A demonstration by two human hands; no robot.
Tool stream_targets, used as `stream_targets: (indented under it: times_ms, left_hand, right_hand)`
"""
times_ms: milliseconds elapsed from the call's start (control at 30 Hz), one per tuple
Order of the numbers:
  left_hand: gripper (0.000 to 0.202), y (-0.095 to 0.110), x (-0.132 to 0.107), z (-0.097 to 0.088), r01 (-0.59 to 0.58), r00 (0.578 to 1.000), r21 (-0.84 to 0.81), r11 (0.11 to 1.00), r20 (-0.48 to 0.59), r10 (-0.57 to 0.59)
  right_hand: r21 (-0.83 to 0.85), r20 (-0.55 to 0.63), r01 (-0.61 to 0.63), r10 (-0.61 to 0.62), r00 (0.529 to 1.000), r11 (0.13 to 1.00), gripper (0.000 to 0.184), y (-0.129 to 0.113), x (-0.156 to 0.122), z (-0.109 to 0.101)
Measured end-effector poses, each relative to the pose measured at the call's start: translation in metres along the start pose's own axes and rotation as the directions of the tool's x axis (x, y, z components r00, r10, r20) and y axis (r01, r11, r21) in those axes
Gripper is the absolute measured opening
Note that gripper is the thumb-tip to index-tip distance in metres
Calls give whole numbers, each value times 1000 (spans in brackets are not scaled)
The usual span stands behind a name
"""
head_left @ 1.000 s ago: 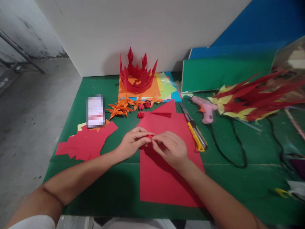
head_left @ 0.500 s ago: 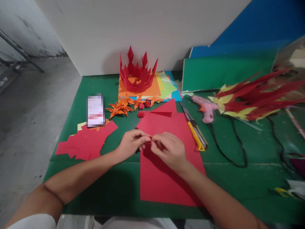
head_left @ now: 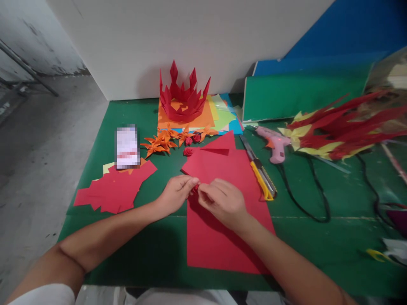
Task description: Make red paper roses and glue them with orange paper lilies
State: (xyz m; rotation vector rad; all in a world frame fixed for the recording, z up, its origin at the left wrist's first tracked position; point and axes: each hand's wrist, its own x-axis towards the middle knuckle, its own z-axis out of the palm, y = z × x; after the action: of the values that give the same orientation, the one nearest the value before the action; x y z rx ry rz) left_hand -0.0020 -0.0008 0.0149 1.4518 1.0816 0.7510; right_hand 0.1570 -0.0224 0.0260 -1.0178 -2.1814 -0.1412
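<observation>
Between my fingertips is a small red paper rose [head_left: 194,190], partly hidden by the fingers. My left hand [head_left: 178,191] pinches it from the left. My right hand [head_left: 224,201] is closed with thumb and fingers against its right side. Both hands are over a large red paper sheet [head_left: 229,241] lying on the green table. Finished red paper roses [head_left: 188,151] and several orange paper flowers [head_left: 158,145] lie just beyond the hands. Behind them a red paper crown [head_left: 184,112] stands on a stack of coloured paper [head_left: 206,111].
To the right lie a yellow cutter knife [head_left: 261,179] and a pink glue gun [head_left: 275,145] with a black cord. Red and yellow paper strips [head_left: 343,125] sit farther right. At left are red paper scraps [head_left: 116,190] and a phone [head_left: 127,146]. A white board [head_left: 190,38] stands behind.
Both hands have shifted slightly left with the small red rose. My left fingers have tilted upward around it, and more of the rose shows below them.
</observation>
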Motion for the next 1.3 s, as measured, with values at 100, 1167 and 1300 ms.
stream_targets:
  times_ms: [100,1167,1300]
  left_hand:
    - [43,3,2,0,-57,998,-83,995,-15,55]
    - [19,-1,2,-5,-119,992,-190,974,-51,112]
    - [21,-1,4,-6,-68,998,-194,979,-15,67]
  right_hand:
    - [46,-19,-22,22,1000,999,14,1,0,1]
    - [112,38,-132,128,991,985,17,12,3,-10]
    - [7,20,-65,65,998,998,17,9,2,-8]
